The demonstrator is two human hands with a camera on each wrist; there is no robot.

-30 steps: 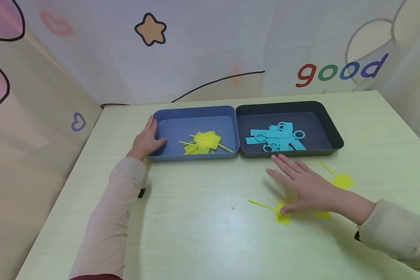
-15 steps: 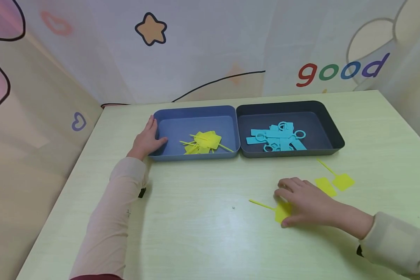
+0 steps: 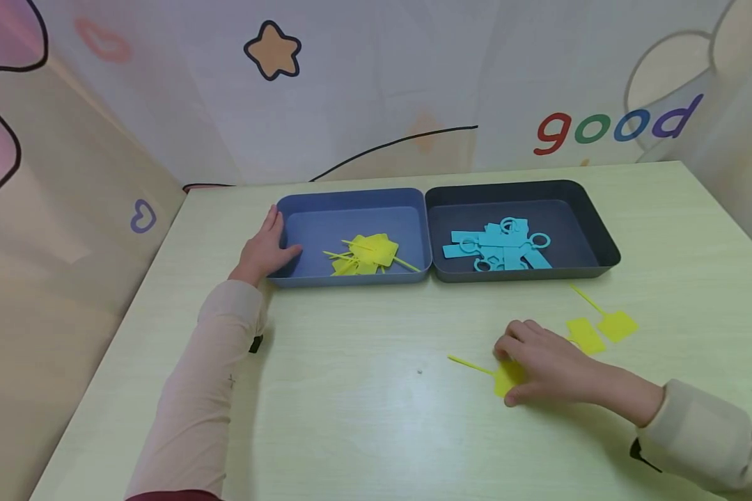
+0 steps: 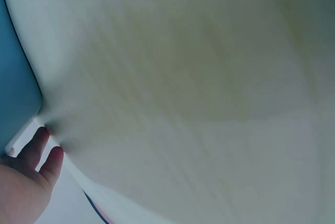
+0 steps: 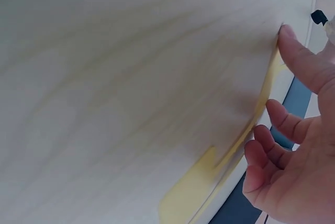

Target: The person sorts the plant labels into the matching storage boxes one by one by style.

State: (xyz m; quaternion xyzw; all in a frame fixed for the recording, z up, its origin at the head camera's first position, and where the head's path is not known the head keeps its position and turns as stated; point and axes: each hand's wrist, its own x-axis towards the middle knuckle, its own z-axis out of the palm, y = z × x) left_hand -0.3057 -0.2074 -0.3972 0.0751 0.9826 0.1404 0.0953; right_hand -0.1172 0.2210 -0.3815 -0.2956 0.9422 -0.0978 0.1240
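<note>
My right hand (image 3: pixel 554 365) curls over a flat yellow cable-tie tag (image 3: pixel 505 379) on the table, thumb at the near edge of its square and fingers at the far edge. The tag's thin tail points left. In the right wrist view the tag (image 5: pixel 268 80) shows nearly edge-on between thumb and fingertips. My left hand (image 3: pixel 262 249) rests at the left end of the blue tray (image 3: pixel 307 226), thumb over the rim, fingers along the outside wall. The left wrist view shows two fingertips of that hand (image 4: pixel 26 182) down by the tray corner.
Several yellow tags (image 3: pixel 370 252) lie piled in the blue tray. The dark grey tray (image 3: pixel 576 229) beside it holds several turquoise ringed tags (image 3: pixel 501 240). More yellow tags (image 3: pixel 617 325) lie on the table behind my right hand. A curtain (image 3: pixel 376 83) hangs behind.
My right hand has drawn back from near the dark tray, and its spread fingers have curled in on the yellow tag. The left hand has stayed at the blue tray.
</note>
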